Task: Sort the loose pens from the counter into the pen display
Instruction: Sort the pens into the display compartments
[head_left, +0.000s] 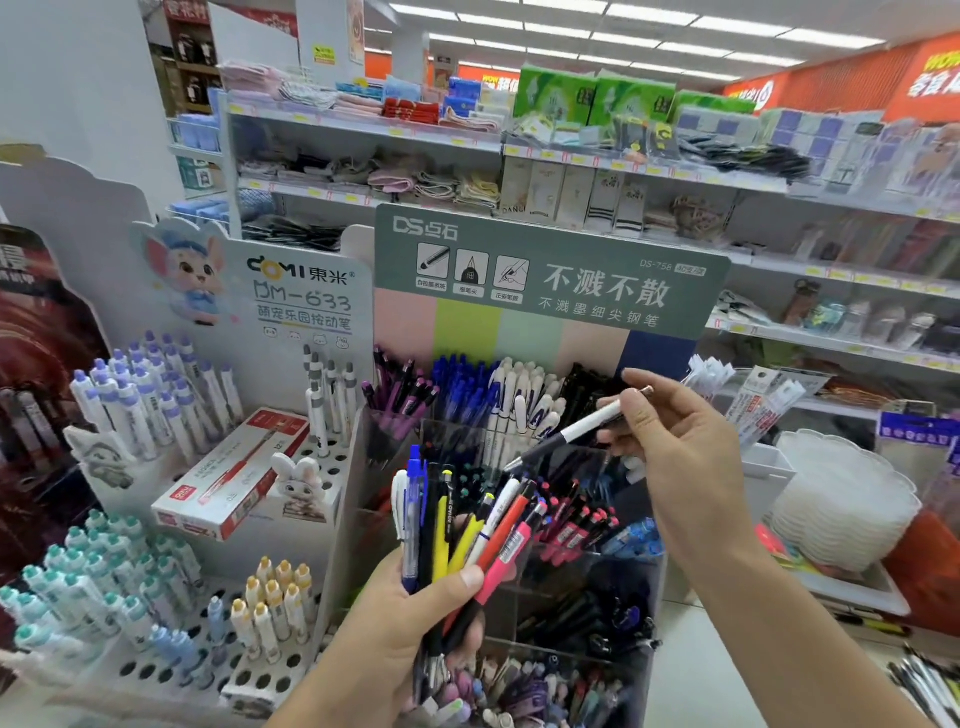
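Observation:
My left hand (410, 618) grips a bundle of several mixed pens (467, 525), blue, yellow, white, red and pink, fanned upward in front of the display. My right hand (675, 441) pinches a single white and black pen (566, 434) by its upper end, its tip slanting down and left over the clear tiered pen display (587, 561). The display's back rows hold purple, blue, white and black pens under a green header card (550, 270). Lower compartments hold pink, black and mixed pens.
A white peg-hole stand (218, 519) with purple, teal and yellow capped pens and a red and white pen box (234, 473) stands at the left. A few loose pens (930, 680) lie on the counter at the lower right. White trays (841, 493) and store shelves stand behind.

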